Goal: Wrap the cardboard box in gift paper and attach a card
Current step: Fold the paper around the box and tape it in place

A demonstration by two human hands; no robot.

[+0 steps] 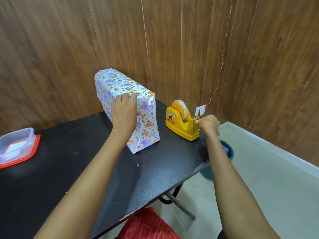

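The box (119, 87), wrapped in white gift paper with purple and orange animal prints, stands on its long edge on the black table (86, 169). My left hand (124, 112) grips its near top corner, fingers curled over the upper edge. To the right sits a yellow tape dispenser (181, 120) with a white tape roll. My right hand (208, 124) pinches the tape end at the dispenser's cutter. A small white card (200, 110) hangs from a twisted orange string just behind the dispenser.
A clear plastic container (16, 144) with an orange lid beneath it sits at the table's left edge, papers inside. A teal bin (226, 152) stands on the floor past the right table edge. Wood-panel walls close the corner behind.
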